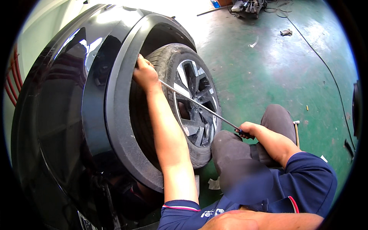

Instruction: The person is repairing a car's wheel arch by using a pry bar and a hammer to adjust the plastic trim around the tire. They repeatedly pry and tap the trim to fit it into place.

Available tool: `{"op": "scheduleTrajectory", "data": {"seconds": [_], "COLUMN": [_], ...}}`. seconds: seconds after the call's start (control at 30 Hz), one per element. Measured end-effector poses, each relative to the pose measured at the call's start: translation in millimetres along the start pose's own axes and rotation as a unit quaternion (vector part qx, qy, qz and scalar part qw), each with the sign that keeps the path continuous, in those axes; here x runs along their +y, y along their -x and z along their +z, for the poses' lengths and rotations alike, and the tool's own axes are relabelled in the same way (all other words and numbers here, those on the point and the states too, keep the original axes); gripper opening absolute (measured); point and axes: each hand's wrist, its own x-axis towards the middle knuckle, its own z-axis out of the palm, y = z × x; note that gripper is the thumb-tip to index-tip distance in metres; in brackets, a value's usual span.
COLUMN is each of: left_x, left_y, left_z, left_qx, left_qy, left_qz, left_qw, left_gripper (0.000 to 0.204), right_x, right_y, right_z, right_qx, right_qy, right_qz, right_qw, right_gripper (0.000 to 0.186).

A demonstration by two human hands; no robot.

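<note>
My right hand [247, 130], beside my bent knees, is closed round the dark handle of a long-shafted tool [214, 114]. Its thin metal shaft runs slantwise across the face of the wheel [196, 101] toward the wheel arch. There it passes out of sight at my left hand [147, 74], which reaches over the tyre [165, 57] with its fingers curled in at the grey arch trim [119, 82]. What those fingers grip is hidden, and so is the tool's far tip. The dark car body [57, 111] fills the left side.
A hammer [296, 134] with a pale handle is by my right knee. A cable [326, 65] crosses the green floor [264, 84]. A crumpled dark item [286, 32] lies farther off, and a low rack of tools [248, 7] stands at the back.
</note>
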Motion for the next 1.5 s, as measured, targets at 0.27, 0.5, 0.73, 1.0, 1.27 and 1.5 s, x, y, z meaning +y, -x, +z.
{"op": "scheduleTrajectory", "data": {"seconds": [0.27,0.5,0.73,1.0,1.27,1.5], "left_x": [0,1,-2,-5,-3,-8], "left_y": [1,3,1,0,3,4], "left_z": [-3,1,-3,-3,-3,-3], "left_qx": [-0.010,0.014,-0.006,0.009,0.001,-0.002], "left_qy": [0.006,0.012,0.023,0.010,0.024,0.032], "left_qz": [-0.015,0.000,-0.010,-0.013,-0.007,-0.001], "left_qw": [1.000,1.000,1.000,1.000,1.000,0.999], "left_gripper": [0.025,0.031,0.026,0.025,0.025,0.018], "right_x": [2,1,-6,-1,-7,-2], "right_y": [6,13,6,29,15,0], "right_z": [-6,19,-21,21,-5,-49], "right_qx": [0.038,0.083,0.042,0.115,0.085,-0.002], "right_qy": [-0.015,-0.040,-0.009,-0.040,0.036,-0.015], "right_qz": [-0.024,-0.030,-0.009,-0.059,-0.008,0.008], "right_qw": [0.999,0.995,0.999,0.991,0.996,1.000], "right_gripper": [0.019,0.021,0.031,0.023,0.027,0.027]}}
